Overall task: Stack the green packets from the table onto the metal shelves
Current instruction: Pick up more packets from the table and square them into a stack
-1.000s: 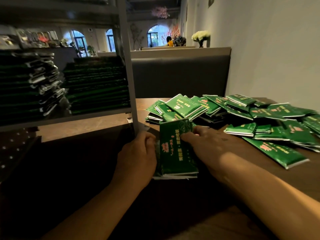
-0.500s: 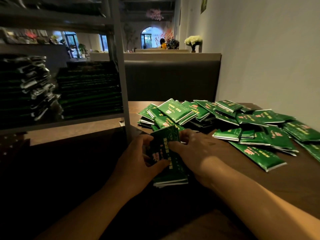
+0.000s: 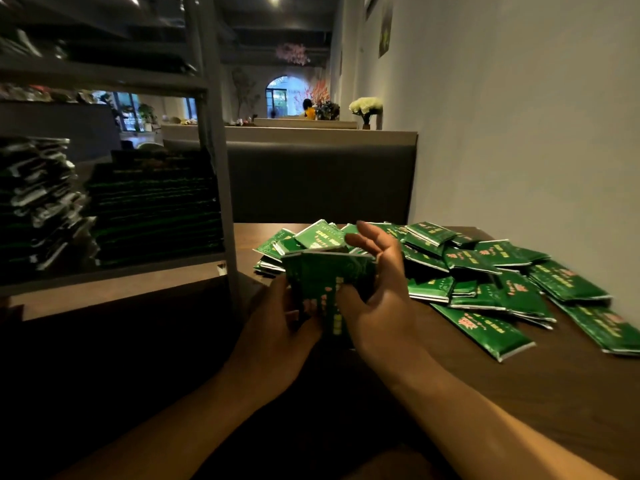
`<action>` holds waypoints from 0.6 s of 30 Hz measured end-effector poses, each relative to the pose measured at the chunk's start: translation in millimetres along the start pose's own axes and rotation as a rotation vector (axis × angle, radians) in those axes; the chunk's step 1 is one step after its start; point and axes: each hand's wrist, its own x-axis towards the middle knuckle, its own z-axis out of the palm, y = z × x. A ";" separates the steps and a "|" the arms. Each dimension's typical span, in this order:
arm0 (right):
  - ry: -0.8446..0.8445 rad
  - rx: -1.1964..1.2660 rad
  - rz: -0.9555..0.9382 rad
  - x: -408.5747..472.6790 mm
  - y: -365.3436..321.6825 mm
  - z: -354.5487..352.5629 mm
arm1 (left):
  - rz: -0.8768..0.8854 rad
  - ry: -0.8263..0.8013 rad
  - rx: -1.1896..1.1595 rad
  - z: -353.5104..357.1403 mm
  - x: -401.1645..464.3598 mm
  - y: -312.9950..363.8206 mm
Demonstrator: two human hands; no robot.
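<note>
Hands work together on a small bundle of green packets [image 3: 323,289] lifted upright over the table [image 3: 519,393]: the left hand [image 3: 277,327] clasps its near side, the right hand [image 3: 377,299] pinches with the thumb, fingers half spread. Squaring the edges first should help it sit flat on the metal shelf [image 3: 114,275]. The shelf post [image 3: 221,188] stands between, stacks [image 3: 152,209] already crowd that level, and loose packets [image 3: 485,282] remain.

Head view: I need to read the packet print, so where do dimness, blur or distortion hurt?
Head view: dim overall; shelf stacks sit in near-black shadow; the bundle between left hand and right hand is motion-smeared, print unreadable; table packets are brighter but soft; wide-angle stretches the edges.
</note>
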 end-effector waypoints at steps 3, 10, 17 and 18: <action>0.033 -0.031 0.054 3.0 5.5 -3.9 | -0.031 0.014 -0.079 20.8 21.7 11.1; 0.175 -0.057 0.219 17.1 16.3 -23.8 | 0.064 0.133 -0.143 64.4 35.6 19.6; 0.228 0.015 0.182 23.1 17.9 -33.9 | 0.029 0.117 -0.262 57.7 33.2 4.5; 0.320 -0.100 0.158 27.7 17.4 -38.8 | 0.028 0.103 -0.268 57.5 31.6 3.6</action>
